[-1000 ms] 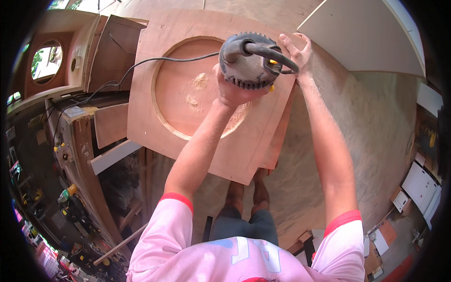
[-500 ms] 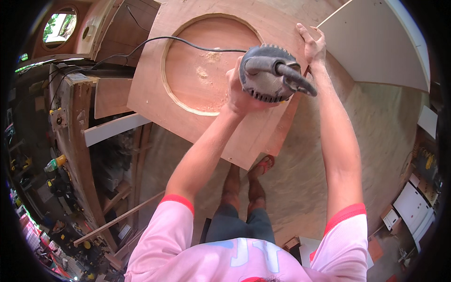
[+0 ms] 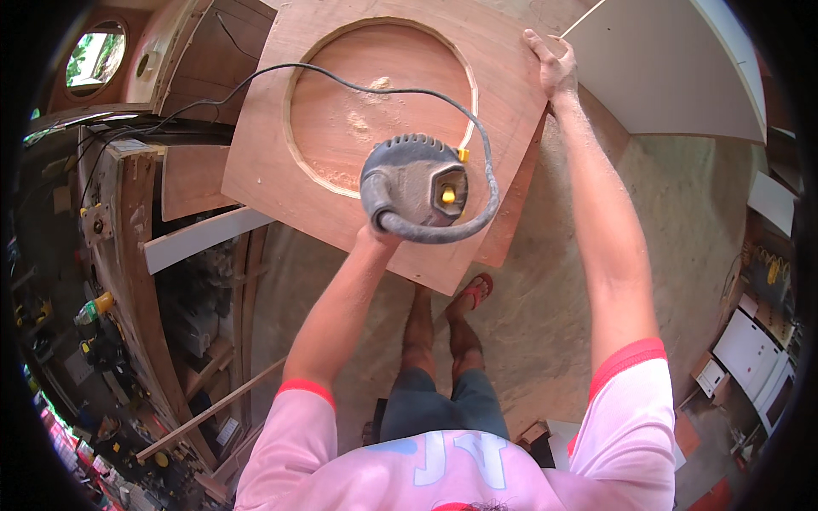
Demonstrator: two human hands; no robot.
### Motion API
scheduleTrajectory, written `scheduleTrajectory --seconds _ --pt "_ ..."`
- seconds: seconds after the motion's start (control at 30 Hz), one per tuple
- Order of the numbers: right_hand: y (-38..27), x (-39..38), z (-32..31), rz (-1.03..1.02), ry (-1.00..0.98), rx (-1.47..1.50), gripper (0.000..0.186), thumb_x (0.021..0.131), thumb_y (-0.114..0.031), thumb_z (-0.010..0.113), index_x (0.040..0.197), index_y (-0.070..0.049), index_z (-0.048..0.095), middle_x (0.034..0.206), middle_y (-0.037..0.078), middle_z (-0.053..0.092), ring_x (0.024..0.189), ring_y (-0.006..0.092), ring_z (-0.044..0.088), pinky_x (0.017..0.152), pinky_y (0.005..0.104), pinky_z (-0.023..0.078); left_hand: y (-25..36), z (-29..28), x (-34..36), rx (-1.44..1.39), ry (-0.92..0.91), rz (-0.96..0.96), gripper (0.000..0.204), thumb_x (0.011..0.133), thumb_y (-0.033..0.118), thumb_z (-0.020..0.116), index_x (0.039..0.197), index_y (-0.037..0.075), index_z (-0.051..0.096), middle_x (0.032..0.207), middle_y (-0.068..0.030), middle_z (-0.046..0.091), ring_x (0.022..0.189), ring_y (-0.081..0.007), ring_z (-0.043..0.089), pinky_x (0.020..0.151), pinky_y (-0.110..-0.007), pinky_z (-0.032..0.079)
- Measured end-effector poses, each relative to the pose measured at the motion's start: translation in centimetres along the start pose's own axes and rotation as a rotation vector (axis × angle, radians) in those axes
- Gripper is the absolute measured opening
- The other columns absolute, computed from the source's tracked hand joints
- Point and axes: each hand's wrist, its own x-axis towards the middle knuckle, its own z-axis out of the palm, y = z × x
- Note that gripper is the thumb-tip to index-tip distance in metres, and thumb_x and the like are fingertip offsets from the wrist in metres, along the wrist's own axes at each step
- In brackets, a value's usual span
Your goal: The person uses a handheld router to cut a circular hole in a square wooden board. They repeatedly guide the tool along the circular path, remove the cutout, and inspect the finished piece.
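A dusty dark corded trim router [image 3: 413,175], with a yellow switch on its top, stands over the lower right rim of a round cutout in a plywood panel [image 3: 264,153]. My left hand [image 3: 382,240] is closed on it, its fingers mostly hidden under the tool's body. At the panel's upper right edge my right hand [image 3: 557,72] grips the wood, thumb on top and the other fingers partly out of sight. Pale sawdust [image 3: 360,121] lies inside the cutout on the reddish board beneath.
The black cord [image 3: 341,78] loops across the panel from a wooden bench [image 3: 119,238] at left. A large pale board [image 3: 682,72] leans at the upper right. Tools crowd the left side; my feet are on the floor below the panel's near corner.
The router has moved left and toward me with my left hand and turned, bringing its yellow switch into sight. The cord now bows out to its right. My right hand stays at the panel's edge.
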Motion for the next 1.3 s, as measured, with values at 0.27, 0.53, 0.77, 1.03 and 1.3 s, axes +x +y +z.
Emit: scheduleTrajectory --seconds 0.27,0.53,0.77,1.03,1.3 --pt "-1.1 -0.9 -0.1 0.046 -0.019 -0.002 0.1 0.075 -0.059 0.085 0.142 0.006 0.046 0.128 0.02 0.063 0.116 0.0242 0.063 0.1 0.0337 0.051 7.0 -1.3 -2.5 0.459 0.243 0.142 0.04 0.075 0.023 0.083 0.106 0.009 0.063 0.102 -0.0006 0.063 0.097 -0.0132 0.061 0.087 -0.029 0.051" --pt "-0.8 -0.8 -0.3 0.022 -0.015 0.027 0.096 0.076 -0.055 0.086 0.14 0.004 0.047 0.121 0.019 0.065 0.108 0.0233 0.066 0.094 0.0333 0.054 9.0 -4.8 -3.4 0.321 0.28 0.231 0.028 0.08 0.013 0.082 0.101 0.003 0.066 0.092 0.0 0.067 0.086 -0.0099 0.065 0.08 -0.027 0.057" --pt "-0.8 -0.7 -0.8 0.04 -0.033 -0.011 0.097 0.077 -0.058 0.083 0.141 0.005 0.046 0.124 0.019 0.064 0.112 0.023 0.064 0.097 0.0325 0.052 7.5 -8.2 -3.8 0.264 0.354 0.271 0.041 0.076 0.013 0.086 0.111 0.002 0.066 0.109 -0.0045 0.067 0.096 -0.0118 0.065 0.086 -0.028 0.057" --pt "-1.4 -1.3 -0.7 0.109 -0.025 -0.03 0.096 0.079 -0.061 0.08 0.144 0.002 0.046 0.132 0.02 0.058 0.123 0.0266 0.058 0.105 0.0359 0.046 6.5 -14.8 -2.5 0.36 0.321 0.199 0.061 0.061 0.016 0.097 0.113 0.009 0.064 0.093 -0.0024 0.066 0.078 -0.0116 0.063 0.068 -0.024 0.057" --pt "-1.6 -1.4 -0.8 0.115 -0.025 -0.048 0.093 0.08 -0.061 0.079 0.143 0.0 0.047 0.136 0.018 0.055 0.126 0.0254 0.055 0.108 0.036 0.044 6.0 -18.0 1.0 0.327 0.295 0.305 0.061 0.067 0.024 0.092 0.116 0.005 0.061 0.097 -0.0022 0.063 0.087 -0.0101 0.061 0.078 -0.025 0.054"
